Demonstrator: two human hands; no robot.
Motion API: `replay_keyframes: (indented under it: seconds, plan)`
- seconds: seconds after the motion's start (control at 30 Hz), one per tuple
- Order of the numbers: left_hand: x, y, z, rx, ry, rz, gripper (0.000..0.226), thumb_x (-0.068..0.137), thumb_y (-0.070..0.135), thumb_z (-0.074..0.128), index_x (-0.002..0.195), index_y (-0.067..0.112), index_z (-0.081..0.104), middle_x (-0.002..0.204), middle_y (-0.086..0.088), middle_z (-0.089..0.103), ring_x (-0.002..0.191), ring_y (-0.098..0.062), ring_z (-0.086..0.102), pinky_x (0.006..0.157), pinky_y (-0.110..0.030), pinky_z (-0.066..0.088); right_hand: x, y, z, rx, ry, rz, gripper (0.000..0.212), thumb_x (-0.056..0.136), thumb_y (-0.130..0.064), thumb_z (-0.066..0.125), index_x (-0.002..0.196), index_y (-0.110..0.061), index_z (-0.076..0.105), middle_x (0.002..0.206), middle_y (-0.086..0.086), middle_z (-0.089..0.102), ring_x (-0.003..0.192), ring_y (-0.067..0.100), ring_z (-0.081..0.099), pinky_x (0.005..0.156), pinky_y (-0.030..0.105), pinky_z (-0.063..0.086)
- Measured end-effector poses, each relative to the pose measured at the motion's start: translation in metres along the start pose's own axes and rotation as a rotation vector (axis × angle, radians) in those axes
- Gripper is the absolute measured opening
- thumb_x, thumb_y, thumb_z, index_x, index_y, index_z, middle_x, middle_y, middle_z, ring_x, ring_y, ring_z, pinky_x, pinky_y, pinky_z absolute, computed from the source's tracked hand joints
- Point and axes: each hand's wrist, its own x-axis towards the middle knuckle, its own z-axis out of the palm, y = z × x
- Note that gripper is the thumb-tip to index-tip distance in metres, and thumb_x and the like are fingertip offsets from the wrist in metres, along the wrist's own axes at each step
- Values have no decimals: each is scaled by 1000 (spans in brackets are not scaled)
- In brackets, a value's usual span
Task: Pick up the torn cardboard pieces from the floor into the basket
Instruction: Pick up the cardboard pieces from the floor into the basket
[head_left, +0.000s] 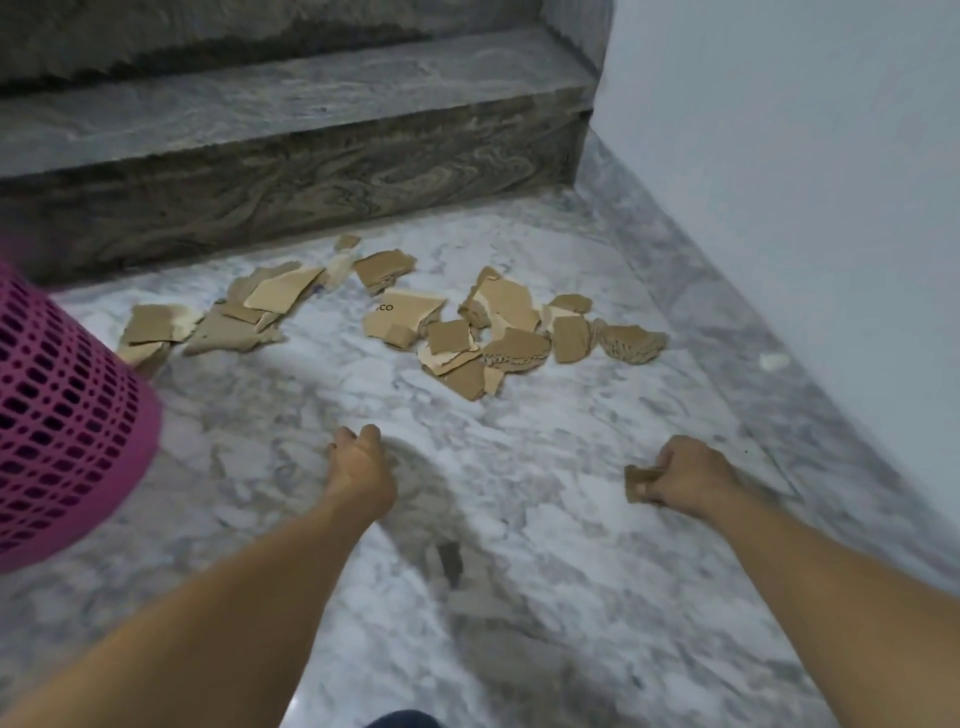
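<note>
Several torn brown cardboard pieces lie on the marble floor in two heaps: a left heap (249, 312) near the step and a right heap (493, 332) toward the wall. The pink perforated basket (67, 415) stands at the left edge, partly cut off. My right hand (691, 475) hovers low over the floor on the right and grips a small folded cardboard piece (641, 483). My left hand (358, 467) hangs in the middle, fingers curled, with nothing visible in it. Both hands are nearer to me than the heaps.
A grey marble step (291, 176) runs across the back, right behind the cardboard. A white wall (805, 182) closes the right side. A small white scrap (774, 361) lies by the wall. A dark blurred bit (449, 561) lies on the floor between my arms.
</note>
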Motion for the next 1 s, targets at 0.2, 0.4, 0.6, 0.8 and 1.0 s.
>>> replay_keyframes:
  seconds: [0.2, 0.4, 0.6, 0.8, 1.0]
  plan:
    - [20, -10, -15, -48, 4, -164, 49, 77, 32, 74, 117, 17, 50, 130, -13, 31, 120, -33, 32, 96, -43, 40, 37, -37, -8, -15, 109, -91, 27, 87, -37, 66, 108, -20, 64, 124, 11, 57, 112, 32, 54, 87, 35, 50]
    - [44, 4, -23, -305, -32, -42, 29, 69, 15, 81, 87, 9, 59, 77, -5, 58, 74, -23, 53, 66, -28, 44, 86, -79, -36, 32, 207, -132, 36, 88, -38, 60, 123, -30, 60, 147, 11, 28, 135, 36, 24, 106, 51, 32]
    - [98, 62, -33, -281, 113, -59, 36, 90, 37, 58, 105, 5, 63, 125, -16, 46, 116, -34, 48, 92, -39, 45, 128, -107, -58, 37, 118, -113, 48, 98, -39, 47, 143, -20, 42, 151, 15, 30, 138, 36, 30, 110, 45, 31]
    - [147, 85, -47, -325, 171, -155, 38, 91, 34, 56, 123, 14, 55, 152, -6, 21, 135, -30, 25, 108, -44, 30, 123, -147, -43, 179, 81, -200, 44, 71, -43, 65, 110, -34, 48, 128, 8, 48, 125, 36, 41, 104, 55, 37]
    - [182, 84, -55, -202, 18, -83, 110, 65, 56, 79, 150, 31, 13, 154, -7, 17, 137, -35, 21, 108, -50, 31, 110, -186, -33, 156, 0, -280, 121, 65, -43, 87, 155, -26, 8, 158, 9, 18, 141, 38, 21, 112, 46, 29]
